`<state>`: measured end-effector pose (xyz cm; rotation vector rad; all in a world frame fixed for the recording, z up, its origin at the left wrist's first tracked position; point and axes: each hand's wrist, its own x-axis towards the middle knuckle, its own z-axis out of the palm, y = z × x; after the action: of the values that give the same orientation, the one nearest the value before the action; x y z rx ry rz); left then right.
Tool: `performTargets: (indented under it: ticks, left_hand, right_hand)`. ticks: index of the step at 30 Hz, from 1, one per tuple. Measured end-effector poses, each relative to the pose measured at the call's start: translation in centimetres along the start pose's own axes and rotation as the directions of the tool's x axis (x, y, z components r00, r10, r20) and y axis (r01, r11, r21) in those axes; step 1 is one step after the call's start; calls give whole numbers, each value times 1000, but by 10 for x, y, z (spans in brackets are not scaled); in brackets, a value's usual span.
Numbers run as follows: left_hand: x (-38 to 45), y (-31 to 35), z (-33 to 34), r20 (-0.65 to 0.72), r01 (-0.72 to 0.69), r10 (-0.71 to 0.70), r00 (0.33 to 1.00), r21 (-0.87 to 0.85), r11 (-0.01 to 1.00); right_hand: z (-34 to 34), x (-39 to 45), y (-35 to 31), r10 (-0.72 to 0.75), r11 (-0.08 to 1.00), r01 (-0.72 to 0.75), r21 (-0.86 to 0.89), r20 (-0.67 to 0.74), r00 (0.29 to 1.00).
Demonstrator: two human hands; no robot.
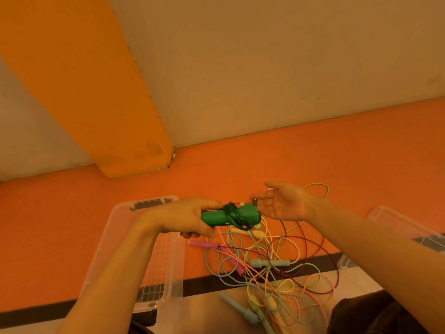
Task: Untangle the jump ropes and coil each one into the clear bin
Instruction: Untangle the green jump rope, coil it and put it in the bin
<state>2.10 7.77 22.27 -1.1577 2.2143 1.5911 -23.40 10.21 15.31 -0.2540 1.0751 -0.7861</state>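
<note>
Orange flooring (313,153) carries everything, running up to a beige wall with a yellow-orange pillar (79,80) at the far left. Largest of the things on it is the clear bin (168,261), open-topped, lying toward the near left with a dark stripe of the floor passing beneath its near end; nothing can be made out inside it. A second clear container (397,225) sits at the near right edge, only partly in view. Between the two spreads the tangle of jump ropes (277,268): thin cords in pale blue, yellow, pink and dark red looped over one another, with a pink handle (202,244) nearest the bin, a pale blue-grey handle (269,263) in the middle and more pastel handles at the near edge. Above the tangle the left hand (185,220) grips a green jump rope's handles (216,216), fingers curled round them, dark green cord (234,214) wound in tight turns about their middle. The right hand (281,203) is just beside it, palm up, fingers spread loosely, the free cord end running by its fingertips; whether it pinches that cord I cannot tell
</note>
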Motion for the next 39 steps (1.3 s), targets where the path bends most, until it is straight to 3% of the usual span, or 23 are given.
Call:
performTargets:
  ticks: [7, 23, 39]
  left_hand:
    - [4, 5, 4, 90, 3, -7, 996, 47, 999]
    - [12, 16, 13, 104, -44, 30, 994, 134, 990]
    - [19, 8, 21, 181, 37, -72, 981, 186, 982]
  right_hand:
    - [-7, 0, -10, 17, 998, -20, 61, 47, 999]
    - [9, 14, -6, -29, 999, 27, 47, 44, 999]
    - [28, 3, -10, -79, 997, 80, -22, 57, 995]
